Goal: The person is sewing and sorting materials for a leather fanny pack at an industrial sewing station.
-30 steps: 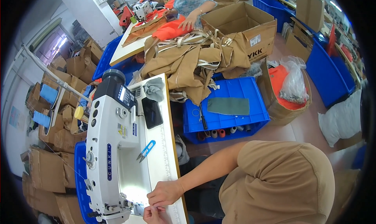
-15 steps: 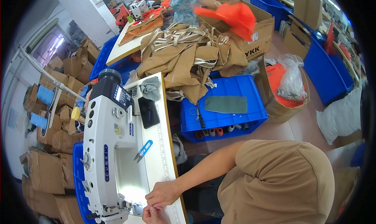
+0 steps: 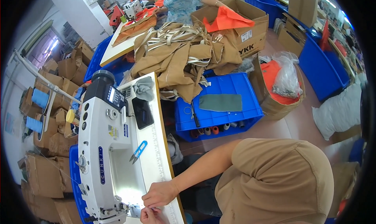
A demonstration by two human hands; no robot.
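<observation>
My right hand (image 3: 160,194) rests over the white sewing table (image 3: 150,165), just beside the needle end of a white sewing machine (image 3: 94,145). Its fingers are pinched together. Just below it, at the lower edge, my left hand (image 3: 151,215) is also closed, fingertips close to those of the right. Whatever they pinch is too small or hidden to make out. The machine's lamp lights the spot next to them. Blue thread snips (image 3: 139,150) lie on the table, beyond them a black phone (image 3: 142,113) and a crumpled grey cloth (image 3: 144,88).
A blue crate (image 3: 219,122) bears a green fabric piece (image 3: 221,102), with thread spools in its side. Brown fabric with white straps (image 3: 176,59) is heaped behind. A co-worker (image 3: 182,4) holds orange cloth (image 3: 229,20) over a carton (image 3: 256,30). Cartons (image 3: 43,177) are stacked left.
The whole view has shifted slightly. The co-worker's orange cloth has come down and left, its blur gone. My hands stay pinched together beside the needle end.
</observation>
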